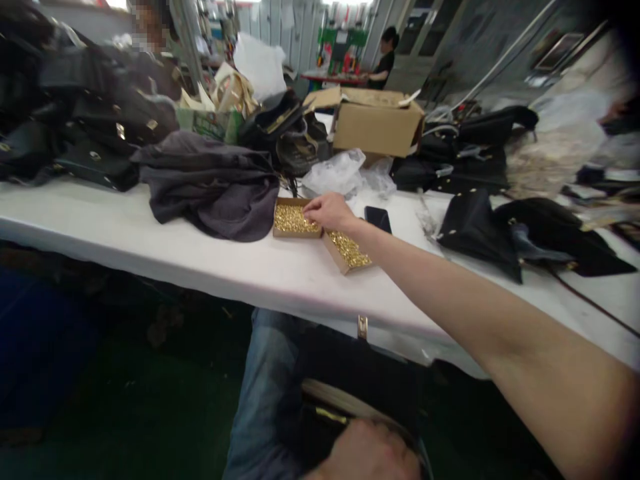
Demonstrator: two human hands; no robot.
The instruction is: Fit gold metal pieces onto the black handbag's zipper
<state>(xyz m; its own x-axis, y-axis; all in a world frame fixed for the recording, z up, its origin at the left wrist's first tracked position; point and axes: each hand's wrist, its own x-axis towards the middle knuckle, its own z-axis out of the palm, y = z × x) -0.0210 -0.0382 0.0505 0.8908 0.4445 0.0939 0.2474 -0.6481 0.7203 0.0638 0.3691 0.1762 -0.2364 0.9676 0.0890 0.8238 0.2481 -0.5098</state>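
My right hand [331, 212] reaches over a small cardboard box [290, 235] filled with tiny gold metal pieces [287, 217]. Its fingertips are pinched together at the pieces; whether one is between them is too small to see. A second box of gold pieces [347, 250] sits at an angle beside the first, below my wrist. A black bag [350, 360] with a gold clasp piece [363, 327] lies on my lap against the table edge. Low in the view, my left hand [373, 453] is closed on the bag, blurred, with its fingertips hidden.
On the white table [210, 267] are a dark grey cloth [215, 180], a phone [378, 219], clear plastic bags [335, 173] and a cardboard carton [377, 123]. Black bags [95, 160] are heaped at left, with black bag pieces [483, 230] at right. Other people are in the background.
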